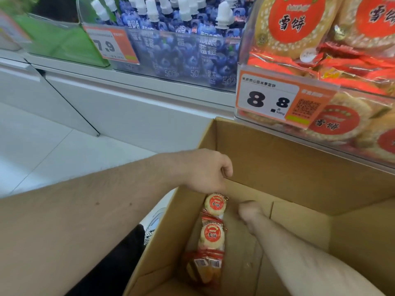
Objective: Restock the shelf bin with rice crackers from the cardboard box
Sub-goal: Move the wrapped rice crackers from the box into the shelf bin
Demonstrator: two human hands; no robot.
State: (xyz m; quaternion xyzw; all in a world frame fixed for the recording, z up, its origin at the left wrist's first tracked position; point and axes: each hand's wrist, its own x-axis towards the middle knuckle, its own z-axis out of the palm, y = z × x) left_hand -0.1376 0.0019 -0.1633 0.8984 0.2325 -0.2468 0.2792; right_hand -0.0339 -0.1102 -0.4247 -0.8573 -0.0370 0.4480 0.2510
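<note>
Below the shelf: cardboard box point(277, 167) stands open on the floor, right under the shelf bin point(320, 67), which is already well stocked.
Left hand point(205, 169): fingers curled over the box's left wall at the rim; whether they also pinch the topmost packet, cannot tell.
Right hand point(249, 210): deep inside the box, blurred, fingers look curled; no clear hold on anything.
Rice crackers point(211, 233): few packets remain, stacked against the left inner wall.
Key relation: the row's long axis runs along that wall, toward the viewer; packets lie just left of the right hand and directly beneath the left.
Nearer hand: left for the top packet, right for the lower ones, by my judgement.
Neighbour: blue pouches point(188, 39) in the next bin.
</note>
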